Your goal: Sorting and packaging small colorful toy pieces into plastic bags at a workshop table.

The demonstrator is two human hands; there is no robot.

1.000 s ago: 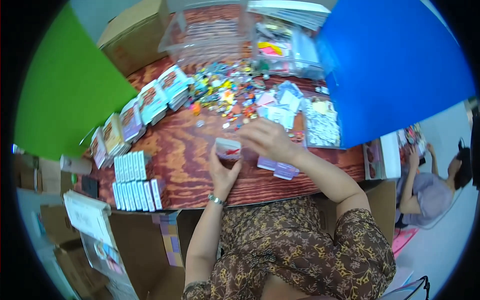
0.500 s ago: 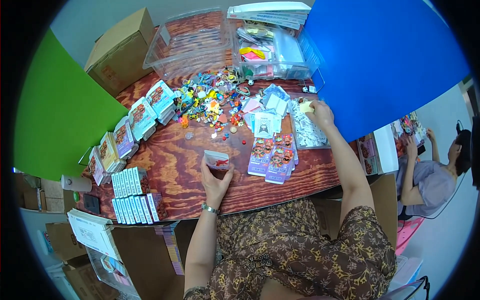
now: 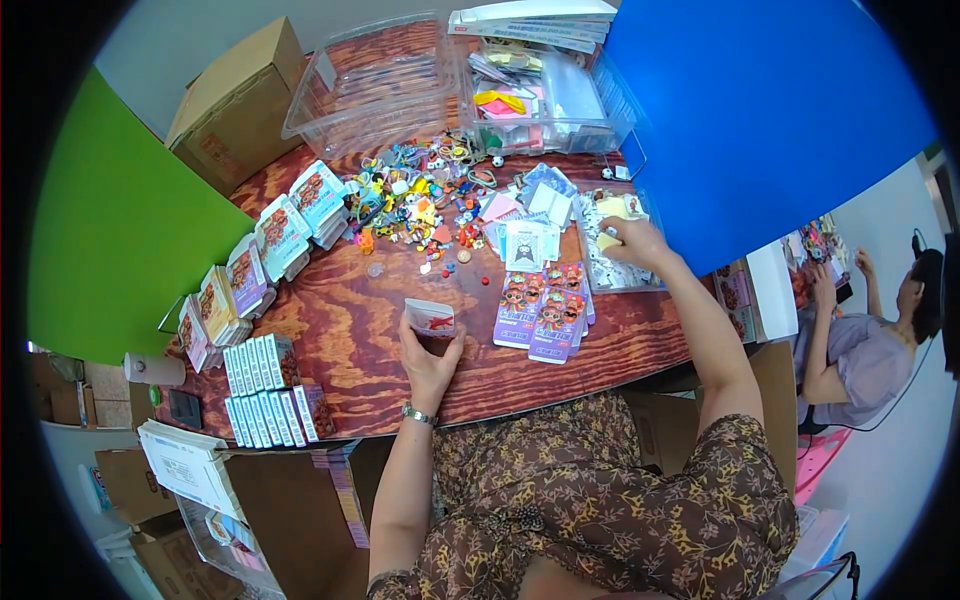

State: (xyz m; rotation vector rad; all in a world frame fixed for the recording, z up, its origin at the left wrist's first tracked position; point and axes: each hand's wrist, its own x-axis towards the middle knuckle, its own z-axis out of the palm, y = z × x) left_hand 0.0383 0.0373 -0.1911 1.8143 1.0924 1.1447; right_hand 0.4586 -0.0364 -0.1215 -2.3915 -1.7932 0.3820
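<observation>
Upright near the front of the table, a small open-topped carton [image 3: 430, 312] with a red picture is held in my left hand [image 3: 432, 365], thumb on one side and fingers on the other. My right hand [image 3: 640, 243] reaches into a shallow clear tray [image 3: 622, 283] of small white packets or slips. Its fingers pinch a pale yellow slip [image 3: 606, 241], partly covered by the hand. Another pale yellow slip [image 3: 616, 208] lies farther back in the tray. Between my hands are purple printed cards [image 3: 556, 325], with loose pale cards [image 3: 527, 247] fanned out behind them.
Small colourful trinkets [image 3: 420, 200] lie heaped mid-table. Flat printed cartons [image 3: 285, 237] and filled boxes [image 3: 262, 365] stand at left. Clear bins [image 3: 375, 75] and a cardboard box [image 3: 240, 105] sit behind. A blue panel [image 3: 760, 110] borders the right; another person [image 3: 860, 350] works beyond it.
My right hand has drawn nearer within the tray. A pale yellow slip now lies uncovered near where its fingers were. My left hand still holds the carton in nearly the same spot.
</observation>
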